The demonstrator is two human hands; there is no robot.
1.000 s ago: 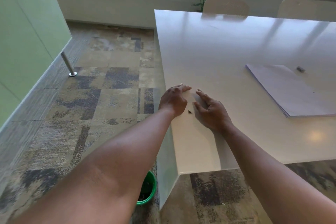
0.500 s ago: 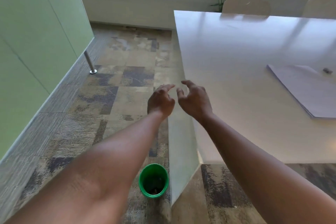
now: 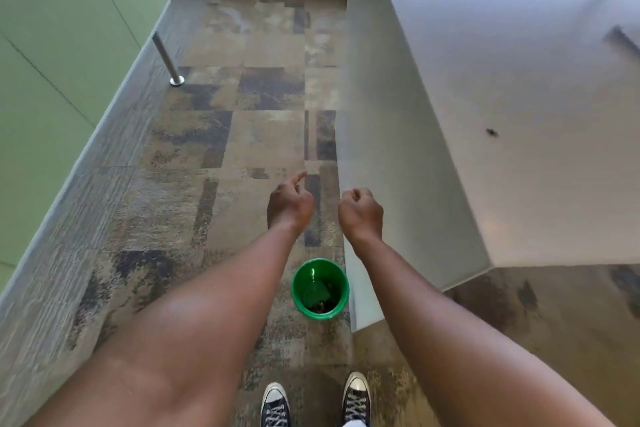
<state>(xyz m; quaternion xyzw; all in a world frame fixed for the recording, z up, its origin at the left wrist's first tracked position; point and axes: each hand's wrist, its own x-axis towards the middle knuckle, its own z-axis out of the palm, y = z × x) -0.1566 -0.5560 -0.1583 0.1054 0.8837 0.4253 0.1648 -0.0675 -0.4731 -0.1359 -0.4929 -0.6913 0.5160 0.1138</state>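
Observation:
I am looking almost straight down at the floor beside a white table [image 3: 519,62]. A green bucket [image 3: 295,282] stands on the carpet at the table's corner, with dark bits at its bottom. Both my hands hang in the air over the carpet, just beyond the bucket and off the table. My left hand [image 3: 289,206] has its fingers curled under and the forefinger sticking out. My right hand [image 3: 362,213] is closed in a fist next to the table's side panel. I see only the backs of both hands, and nothing shows in either. A small dark speck [image 3: 491,132] lies on the tabletop.
A green partition wall [image 3: 52,45] runs along the left, with a slanted metal leg [image 3: 166,59] at its foot. My two black sneakers [image 3: 275,404] stand on the patterned carpet [image 3: 242,135] behind the bucket. The table's white side panel [image 3: 374,149] drops to the floor on the right.
Both hands left the tabletop by the speck, moved off the table's edge and dropped over the floor near the bucket. My view tilted down. The speck stays on the table.

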